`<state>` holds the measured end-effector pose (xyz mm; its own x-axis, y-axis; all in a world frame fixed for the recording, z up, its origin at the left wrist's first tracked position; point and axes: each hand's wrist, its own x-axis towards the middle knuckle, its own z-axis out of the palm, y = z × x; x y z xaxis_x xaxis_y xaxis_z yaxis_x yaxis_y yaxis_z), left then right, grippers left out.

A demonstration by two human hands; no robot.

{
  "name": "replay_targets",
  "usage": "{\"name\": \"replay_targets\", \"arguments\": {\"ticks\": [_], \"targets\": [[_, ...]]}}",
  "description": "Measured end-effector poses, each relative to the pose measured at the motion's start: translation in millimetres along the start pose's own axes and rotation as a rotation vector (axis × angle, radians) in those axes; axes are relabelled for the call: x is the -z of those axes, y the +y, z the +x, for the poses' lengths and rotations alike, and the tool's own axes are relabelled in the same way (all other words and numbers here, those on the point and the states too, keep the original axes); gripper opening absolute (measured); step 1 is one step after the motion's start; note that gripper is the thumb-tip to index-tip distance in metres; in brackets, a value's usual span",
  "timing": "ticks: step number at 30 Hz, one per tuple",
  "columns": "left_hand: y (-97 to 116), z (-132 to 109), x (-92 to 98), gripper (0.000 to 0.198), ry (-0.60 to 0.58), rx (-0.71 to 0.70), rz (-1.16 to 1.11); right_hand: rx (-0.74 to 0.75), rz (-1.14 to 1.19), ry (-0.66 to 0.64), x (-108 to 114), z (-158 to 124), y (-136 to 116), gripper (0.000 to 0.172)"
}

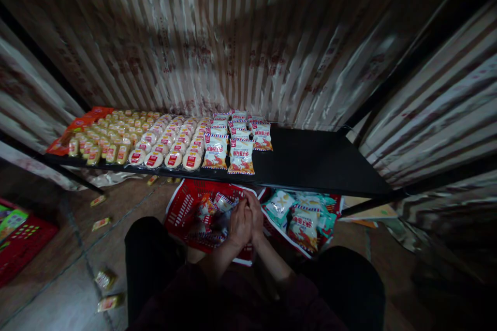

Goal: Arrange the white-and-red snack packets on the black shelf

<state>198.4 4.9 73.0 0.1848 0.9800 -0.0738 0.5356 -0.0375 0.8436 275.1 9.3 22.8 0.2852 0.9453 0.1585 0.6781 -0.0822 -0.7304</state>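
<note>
My left hand [239, 223] and my right hand [254, 213] are pressed together, fingers closed against each other, over the right rim of a red basket [179, 208]. Nothing shows between them; the palms are hidden. Inside that basket lie white, orange and blue-striped snack bags [207, 206], partly covered by my left hand. A second red basket [267, 228], right of my hands, holds teal bags [326, 217] and a white and orange snack bag [305, 225]. On the black shelf [310, 158] above, similar snack bags [241, 158] stand in rows.
Left on the shelf are rows of round wrapped cakes [154, 159], small yellow packets [111, 153] and an orange bag [75, 126]. Several yellow packets [101, 224] lie on the tiled floor. Another red basket [29, 248] stands far left. Striped curtain [233, 36] hangs behind; dark posts [388, 83] flank the shelf.
</note>
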Motion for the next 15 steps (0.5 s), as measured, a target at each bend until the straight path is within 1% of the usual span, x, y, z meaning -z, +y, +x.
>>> {"name": "replay_targets", "arguments": {"ticks": [1, 2, 4, 6, 8, 11, 15], "targets": [[-10, -3, 2.3, 0.043, -0.029, 0.013, 0.023, -0.018, 0.022, -0.006, -8, -7, 1, 0.051], [-20, -5, 4.9, 0.044, -0.077, 0.049, 0.094, -0.042, 0.029, -0.025, -16, -14, 2, 0.051], [-40, -9, 10.2, 0.043, -0.183, 0.124, 0.289, -0.131, -0.018, -0.080, -31, -26, 5, 0.048], [-57, -11, 14.2, 0.038, -0.248, 0.178, 0.351, -0.197, -0.084, -0.101, -43, -35, 9, 0.046], [-72, -11, 15.3, 0.034, -0.305, 0.218, 0.379, -0.215, -0.111, -0.085, -52, -43, 13, 0.046], [-86, -11, 10.5, 0.032, -0.360, 0.274, 0.387, -0.213, -0.094, -0.038, -58, -49, 16, 0.047], [-93, -9, -1.1, 0.029, -0.399, 0.331, 0.356, -0.236, -0.046, -0.028, -56, -50, 18, 0.050]]}}
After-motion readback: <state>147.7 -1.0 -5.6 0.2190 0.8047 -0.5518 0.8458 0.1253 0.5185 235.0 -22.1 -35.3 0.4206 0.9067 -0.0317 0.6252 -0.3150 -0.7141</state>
